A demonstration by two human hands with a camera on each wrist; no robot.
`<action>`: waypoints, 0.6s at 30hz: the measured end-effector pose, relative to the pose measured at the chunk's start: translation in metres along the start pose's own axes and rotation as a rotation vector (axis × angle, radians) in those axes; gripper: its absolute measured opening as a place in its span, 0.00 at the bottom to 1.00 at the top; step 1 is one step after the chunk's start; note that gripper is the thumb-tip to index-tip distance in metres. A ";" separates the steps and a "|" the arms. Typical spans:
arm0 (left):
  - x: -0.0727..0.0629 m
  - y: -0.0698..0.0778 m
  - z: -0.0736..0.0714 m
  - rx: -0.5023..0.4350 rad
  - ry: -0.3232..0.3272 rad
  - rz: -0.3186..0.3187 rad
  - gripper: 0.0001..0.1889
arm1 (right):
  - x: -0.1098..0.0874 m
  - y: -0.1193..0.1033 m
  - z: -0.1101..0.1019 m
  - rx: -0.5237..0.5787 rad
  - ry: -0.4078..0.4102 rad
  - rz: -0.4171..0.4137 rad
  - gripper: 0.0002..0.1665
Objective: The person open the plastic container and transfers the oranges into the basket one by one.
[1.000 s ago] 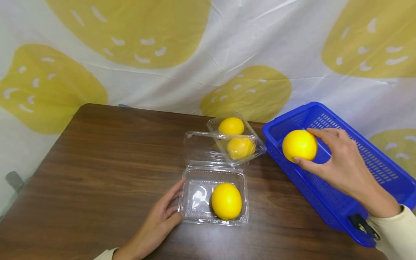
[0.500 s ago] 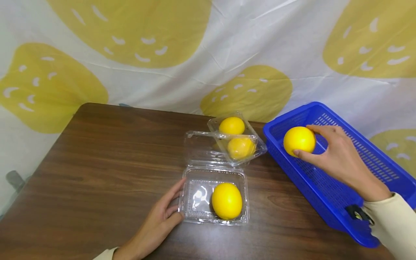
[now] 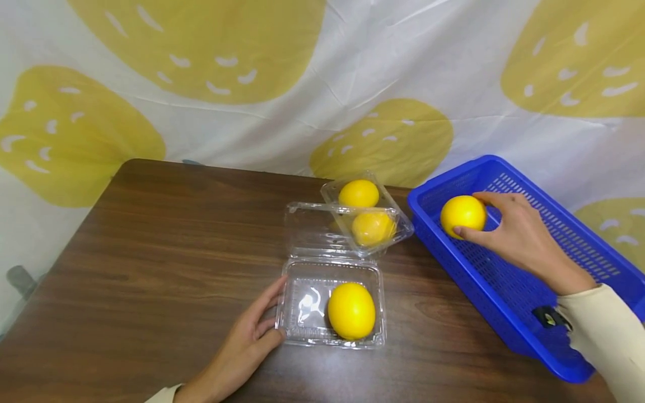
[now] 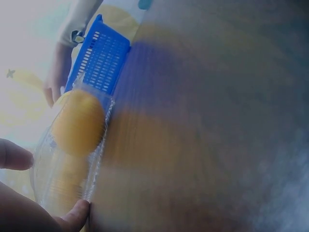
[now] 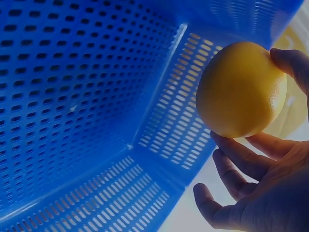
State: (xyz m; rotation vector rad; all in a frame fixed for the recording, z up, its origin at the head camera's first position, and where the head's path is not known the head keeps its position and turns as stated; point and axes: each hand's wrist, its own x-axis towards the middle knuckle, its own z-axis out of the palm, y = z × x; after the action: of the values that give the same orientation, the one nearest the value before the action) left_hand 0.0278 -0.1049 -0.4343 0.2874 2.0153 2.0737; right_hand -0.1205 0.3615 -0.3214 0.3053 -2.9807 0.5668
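Observation:
My right hand [image 3: 521, 238] pinches a smooth, round yellow fruit [image 3: 462, 216] between thumb and fingertips. In the head view both are over the far end of a blue perforated basket [image 3: 491, 268]. The right wrist view shows the fruit [image 5: 241, 89] against the basket's slotted walls. Near the table's front, my left hand [image 3: 247, 338] rests thumb and fingers against the left edge of an opened clear plastic clamshell box [image 3: 307, 308]. A second yellow fruit [image 3: 351, 311] sits in that box's right half.
Behind the raised clear lid [image 3: 312, 229], another clear box [image 3: 403, 226] holds two yellow fruits [image 3: 359, 193], tilted toward the basket. A fruit-patterned cloth [image 3: 227, 129] hangs along the back edge of the brown wooden table [image 3: 151, 252]. A black clip-like item [image 3: 544, 317] lies by the right sleeve.
My right hand has moved slightly away from me and lower over the basket, still pinching the fruit. The left hand and the clamshell box stay where they were.

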 end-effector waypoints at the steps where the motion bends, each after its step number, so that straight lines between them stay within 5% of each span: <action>1: 0.000 0.000 0.000 0.001 -0.001 0.003 0.46 | 0.001 0.002 0.001 -0.006 -0.004 -0.002 0.47; 18: -0.002 0.001 0.001 0.002 0.010 -0.001 0.46 | 0.009 0.025 0.015 -0.047 -0.079 0.047 0.50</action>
State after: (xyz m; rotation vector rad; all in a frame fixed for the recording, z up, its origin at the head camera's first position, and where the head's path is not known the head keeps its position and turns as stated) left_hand 0.0299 -0.1046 -0.4334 0.2771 2.0231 2.0765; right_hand -0.1355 0.3775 -0.3430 0.2601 -3.0794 0.5002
